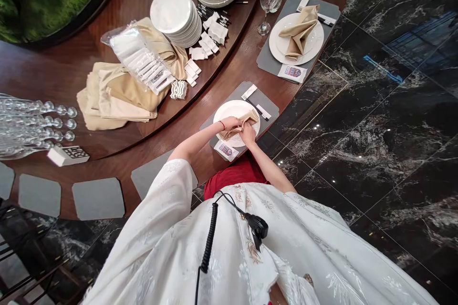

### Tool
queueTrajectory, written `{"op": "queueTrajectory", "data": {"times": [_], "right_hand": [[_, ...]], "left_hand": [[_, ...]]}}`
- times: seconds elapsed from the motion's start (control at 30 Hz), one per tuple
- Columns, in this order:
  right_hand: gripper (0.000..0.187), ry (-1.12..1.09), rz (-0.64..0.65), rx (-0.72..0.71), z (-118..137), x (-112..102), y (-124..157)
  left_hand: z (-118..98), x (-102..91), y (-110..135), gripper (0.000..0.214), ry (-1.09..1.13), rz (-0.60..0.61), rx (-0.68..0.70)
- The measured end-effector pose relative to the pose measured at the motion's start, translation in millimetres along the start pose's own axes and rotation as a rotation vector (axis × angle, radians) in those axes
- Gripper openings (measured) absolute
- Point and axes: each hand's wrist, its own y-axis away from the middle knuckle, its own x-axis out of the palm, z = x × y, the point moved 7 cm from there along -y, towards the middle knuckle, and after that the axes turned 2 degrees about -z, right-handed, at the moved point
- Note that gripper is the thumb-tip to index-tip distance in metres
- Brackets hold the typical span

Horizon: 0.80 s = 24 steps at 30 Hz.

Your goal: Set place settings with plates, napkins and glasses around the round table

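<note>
Over a white plate (219,115), both hands are closed on a partly folded beige cloth napkin (251,116). My left hand (232,123), with a red string at the wrist, grips its left side. My right hand (247,134) pinches it from the lower right, the fingertips partly hidden in the folds. The plate sits on a grey placemat (269,101). Black chopsticks (258,108) rest across a white holder above the plate. A printed white packet (226,150) lies at the mat's lower edge.
A neighbouring setting has a plate (275,43) with a folded napkin (299,33) and a wine glass (265,5). On the raised turntable stand plate stacks (175,14), a napkin pile (114,97), bagged packets (138,57) and rows of glasses (36,121). Bare placemats (98,198) line the left edge.
</note>
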Motion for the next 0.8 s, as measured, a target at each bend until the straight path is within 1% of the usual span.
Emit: {"op": "queueTrajectory", "data": {"times": [0.1,0.13,0.17,0.23,0.3,0.47,0.5,0.53,0.57,0.6,0.67,0.7,0.73,0.77,0.8], "right_hand": [[0.036,-0.02,0.0,0.015,-0.5,-0.5,-2.6],[0.036,-0.022,0.004,0.004,0.1,0.0,-3.8],[0.036,-0.021,0.007,-0.007,0.7,0.7,-5.2],[0.035,-0.015,0.006,-0.02,1.2,1.6,-8.5],[0.035,-0.01,-0.001,-0.023,1.3,1.4,-11.8],[0.035,-0.002,0.014,-0.019,1.8,-1.1,-15.6],[0.036,0.0,0.015,-0.02,1.0,-2.5,-15.7],[0.038,-0.002,0.016,-0.024,-0.3,-4.3,-15.5],[0.041,-0.009,0.017,-0.035,-2.3,-6.2,-15.1],[0.044,-0.022,0.021,-0.053,-4.7,-8.4,-14.5],[0.045,-0.067,0.037,-0.106,-11.7,-13.2,-12.6],[0.042,-0.09,0.042,-0.126,-16.9,-16.3,-11.6],[0.037,-0.108,0.038,-0.133,-23.4,-20.2,-11.0],[0.033,-0.12,0.016,-0.123,-31.3,-25.4,-11.4],[0.032,-0.126,-0.026,-0.1,-39.9,-31.9,-12.8]], "left_hand": [[-3.5,0.7,2.0,0.004,0.035,0.137,0.052],[-5.2,0.2,2.7,0.001,0.041,0.163,0.071],[-7.0,-0.9,3.3,0.004,0.047,0.172,0.088],[-10.5,-2.6,4.6,0.013,0.069,0.167,0.108],[-12.9,-3.9,5.7,0.017,0.083,0.139,0.107],[-11.9,-4.1,5.3,0.015,0.025,0.131,0.078],[-9.4,-7.0,4.9,0.011,0.044,0.104,0.067],[-5.1,-12.0,5.1,0.007,0.079,0.048,0.045],[1.3,-18.8,6.9,0.012,0.123,-0.04,0.007],[10.4,-26.5,11.5,0.023,0.175,-0.155,-0.055],[34.5,-38.4,32.8,0.04,0.289,-0.427,-0.255],[46.3,-39.1,49.2,0.043,0.344,-0.548,-0.376],[56.2,-35.3,67.8,0.042,0.398,-0.643,-0.497],[63.3,-27.5,86.7,0.04,0.448,-0.707,-0.612],[67.5,-16.9,104.9,0.037,0.49,-0.746,-0.715]]}}
